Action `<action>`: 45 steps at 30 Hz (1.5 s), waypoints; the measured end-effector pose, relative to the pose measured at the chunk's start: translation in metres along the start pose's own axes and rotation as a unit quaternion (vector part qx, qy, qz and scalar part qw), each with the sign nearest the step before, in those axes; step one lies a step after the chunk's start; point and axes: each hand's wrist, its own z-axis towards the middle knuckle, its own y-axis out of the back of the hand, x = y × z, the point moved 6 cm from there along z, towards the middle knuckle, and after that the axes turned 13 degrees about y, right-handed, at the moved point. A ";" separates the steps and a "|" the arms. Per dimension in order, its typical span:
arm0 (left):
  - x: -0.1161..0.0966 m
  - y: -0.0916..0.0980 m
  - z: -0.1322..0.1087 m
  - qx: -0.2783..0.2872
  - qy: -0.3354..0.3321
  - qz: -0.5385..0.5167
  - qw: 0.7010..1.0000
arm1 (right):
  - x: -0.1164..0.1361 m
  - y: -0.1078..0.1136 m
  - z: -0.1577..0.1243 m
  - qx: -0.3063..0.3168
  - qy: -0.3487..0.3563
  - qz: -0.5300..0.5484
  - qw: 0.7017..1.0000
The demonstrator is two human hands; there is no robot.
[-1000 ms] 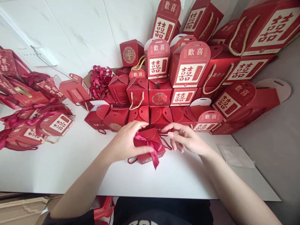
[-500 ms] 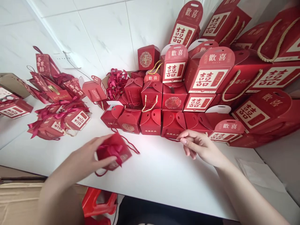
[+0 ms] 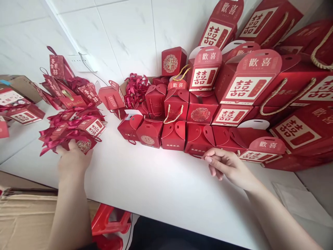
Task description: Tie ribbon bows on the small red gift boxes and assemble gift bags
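My left hand (image 3: 74, 159) reaches into the pile of small red gift boxes with ribbons. Its fingers close round a gift box with a round gold emblem (image 3: 84, 145), and ribbon and boxes partly hide the fingertips. My right hand (image 3: 222, 165) is at the front row of boxes, its fingers curled and the thumb near the index finger. The fingertips appear to pinch a dark red cord at the lower front edge of a red gift box (image 3: 199, 140). Ribboned boxes (image 3: 94, 128) with white labels lie around my left hand.
Stacked red boxes (image 3: 236, 86) line the back and right of the white table (image 3: 151, 184). A heap of magenta ribbons (image 3: 136, 88) sits behind. Cardboard (image 3: 26, 222) and a red plastic stool (image 3: 109, 222) are below the front edge.
My left hand has carried the ribboned gift box leftward and back from the middle of the table to the pile. My right hand stays by the front row. The view has shifted slightly left.
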 end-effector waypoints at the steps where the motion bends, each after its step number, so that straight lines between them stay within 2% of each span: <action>1: 0.000 -0.001 -0.001 -0.020 -0.015 0.002 1.000 | 0.000 0.000 0.000 0.000 -0.001 -0.002 1.000; 6: 0.006 -0.008 -0.011 -0.063 -0.095 0.005 0.993 | 0.000 0.000 0.001 0.002 -0.004 -0.004 1.000; 9: 0.002 0.000 -0.018 -0.101 -0.147 -0.021 0.984 | 0.002 0.000 0.001 0.000 -0.002 -0.006 1.000; 11: 0.001 0.013 -0.018 -0.139 -0.131 -0.044 0.981 | 0.002 -0.001 0.002 -0.001 0.000 -0.010 1.000; 13: 0.005 0.025 -0.010 -0.156 -0.067 -0.062 0.983 | 0.002 -0.001 0.002 0.001 -0.001 -0.014 1.000; 15: 0.012 0.028 0.007 -0.110 0.010 -0.076 0.991 | 0.001 -0.002 0.001 0.003 -0.001 -0.015 1.000; 17: 0.017 0.021 0.023 -0.013 0.058 -0.084 0.995 | 0.000 -0.002 0.001 0.004 0.003 -0.015 1.000; 18: 0.019 0.018 0.030 0.027 0.068 -0.079 0.994 | 0.000 -0.001 0.001 0.004 0.006 -0.017 1.000; 20: 0.019 0.016 0.037 0.059 0.060 -0.053 0.995 | 0.000 -0.001 0.001 0.005 0.012 -0.021 1.000; 22: 0.012 0.017 0.037 0.064 0.011 -0.016 0.998 | 0.001 -0.001 0.001 0.008 0.014 -0.026 1.000; 25: -0.009 0.013 0.029 0.079 -0.087 0.006 0.993 | 0.001 -0.002 0.001 0.015 0.012 -0.038 0.999; 27: -0.023 0.008 0.026 0.084 -0.120 0.006 0.989 | -0.001 -0.005 0.002 0.023 0.010 -0.049 0.998; 30: -0.039 0.001 0.035 0.085 -0.117 -0.006 0.989 | -0.004 -0.011 0.003 0.036 0.010 -0.064 0.997; 33: -0.046 -0.002 0.053 0.076 -0.090 -0.024 0.993 | -0.005 -0.017 0.003 0.050 0.008 -0.084 0.995; 37: -0.051 0.002 0.068 0.072 -0.069 -0.056 0.993 | -0.005 -0.020 0.002 0.060 0.005 -0.107 0.992; 40: -0.056 0.009 0.068 0.059 -0.063 -0.092 0.992 | -0.004 -0.019 0.003 0.057 0.006 -0.109 0.992; 43: -0.067 0.017 0.061 0.047 -0.088 -0.110 0.989 | -0.003 -0.020 0.003 0.054 0.008 -0.100 0.993; 45: -0.080 0.022 0.054 0.060 -0.145 -0.107 0.982 | -0.002 -0.020 0.003 0.055 0.009 -0.096 0.994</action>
